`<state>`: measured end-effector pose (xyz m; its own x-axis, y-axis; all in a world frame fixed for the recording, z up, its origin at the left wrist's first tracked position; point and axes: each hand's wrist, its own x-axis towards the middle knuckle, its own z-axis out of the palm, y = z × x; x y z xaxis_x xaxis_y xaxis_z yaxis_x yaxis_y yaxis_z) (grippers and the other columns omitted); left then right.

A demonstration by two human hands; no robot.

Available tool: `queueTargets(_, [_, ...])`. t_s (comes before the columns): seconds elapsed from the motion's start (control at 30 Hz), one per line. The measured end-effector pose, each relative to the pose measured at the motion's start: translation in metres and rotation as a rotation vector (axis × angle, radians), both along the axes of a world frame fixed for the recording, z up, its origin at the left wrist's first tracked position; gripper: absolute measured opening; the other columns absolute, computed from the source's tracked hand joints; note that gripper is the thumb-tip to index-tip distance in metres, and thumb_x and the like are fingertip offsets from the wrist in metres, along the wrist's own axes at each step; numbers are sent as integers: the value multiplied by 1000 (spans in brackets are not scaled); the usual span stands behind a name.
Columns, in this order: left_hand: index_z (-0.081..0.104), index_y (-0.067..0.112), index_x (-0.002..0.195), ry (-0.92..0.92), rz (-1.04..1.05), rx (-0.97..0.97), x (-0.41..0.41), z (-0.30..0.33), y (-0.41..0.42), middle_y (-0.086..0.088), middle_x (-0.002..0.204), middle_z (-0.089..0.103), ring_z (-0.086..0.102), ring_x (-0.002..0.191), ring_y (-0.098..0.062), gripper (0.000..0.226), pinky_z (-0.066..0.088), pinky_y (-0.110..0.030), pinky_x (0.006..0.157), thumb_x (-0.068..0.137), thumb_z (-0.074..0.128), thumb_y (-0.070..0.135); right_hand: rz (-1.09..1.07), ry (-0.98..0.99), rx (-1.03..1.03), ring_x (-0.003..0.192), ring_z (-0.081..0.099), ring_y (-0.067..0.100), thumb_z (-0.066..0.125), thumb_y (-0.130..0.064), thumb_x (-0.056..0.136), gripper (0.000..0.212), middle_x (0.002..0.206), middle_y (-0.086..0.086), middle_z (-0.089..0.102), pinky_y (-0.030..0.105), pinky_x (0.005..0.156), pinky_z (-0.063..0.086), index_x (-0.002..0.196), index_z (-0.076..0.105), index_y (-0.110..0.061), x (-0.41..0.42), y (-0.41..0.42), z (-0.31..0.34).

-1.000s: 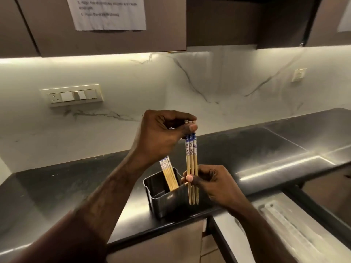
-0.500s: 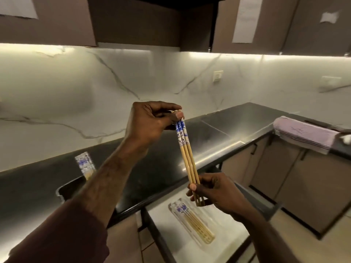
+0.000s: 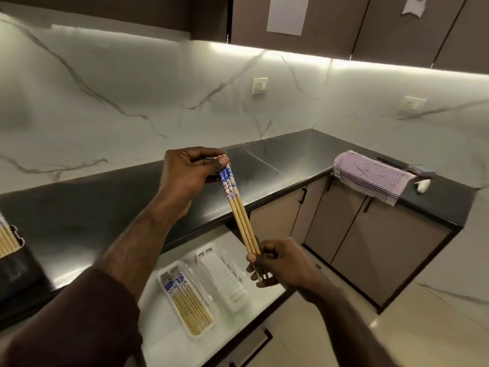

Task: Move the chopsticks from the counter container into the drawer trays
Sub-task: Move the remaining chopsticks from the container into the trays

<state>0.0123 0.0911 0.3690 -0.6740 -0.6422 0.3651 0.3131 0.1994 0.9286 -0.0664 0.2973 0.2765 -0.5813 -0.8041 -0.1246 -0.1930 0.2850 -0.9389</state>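
A small bundle of wooden chopsticks [image 3: 242, 219] with blue-and-white tops is held in the air between both hands, above the open drawer [image 3: 232, 324]. My left hand [image 3: 189, 174] pinches the patterned top ends. My right hand [image 3: 281, 263] grips the thin tips lower down. In the drawer lie two white trays: the left tray [image 3: 165, 280] holds several chopsticks [image 3: 189, 304], and I see nothing in the right tray [image 3: 223, 278]. The dark counter container [image 3: 12, 263] with more chopsticks [image 3: 6, 241] shows at the far left edge.
A black counter [image 3: 92, 207] runs along the marble wall and turns a corner at the right. A checked cloth [image 3: 370, 176] hangs over the counter edge there, beside a small white object [image 3: 422, 185]. Closed cabinet doors [image 3: 383, 242] stand below.
The view has swung right and down, from the container to the open drawer. Both hands carried the chopstick bundle over the drawer, tilting it. The trays have come fully into view.
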Motion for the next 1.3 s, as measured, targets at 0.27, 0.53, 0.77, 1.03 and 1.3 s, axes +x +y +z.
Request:
queueTargets(0.27, [73,11,97,-144,73,46,-58,-55,-13,-7,88,75,74,80,-14,14,58,-19,65,84,70,8,-1,-103,101,79,73,25,67,-18,90,16,91,14,75,35,70,63,97,70,-4,-54,-6,-44])
queueTargets(0.53, [71,16,97,-323,173,121,-116,-150,-65,-2,85,74,74,77,-11,11,59,-19,65,87,67,14,-28,-238,270,74,70,22,68,-19,90,18,89,17,74,34,68,62,91,68,0,-103,-55,-113])
queueTargets(0.77, [71,14,99,-551,216,183,-142,-251,-98,-5,83,72,72,70,-15,11,60,-25,64,92,62,18,-62,-344,481,62,64,21,71,-17,88,20,73,12,69,35,61,61,80,69,1,-132,-92,-180])
queueTargets(1.03, [73,15,105,-911,268,-52,-144,-328,-108,0,93,73,68,87,-16,18,53,-29,82,92,62,22,-34,-346,665,55,63,20,72,-18,86,14,67,8,69,39,61,62,79,70,-5,-140,-110,-241])
queueTargets(1.3, [63,17,112,-1220,148,-287,-150,-377,-115,-6,108,67,62,101,-26,23,52,-41,89,93,53,26,32,-163,789,44,61,9,69,-13,85,11,58,-4,68,32,55,61,83,74,-3,-144,-130,-281])
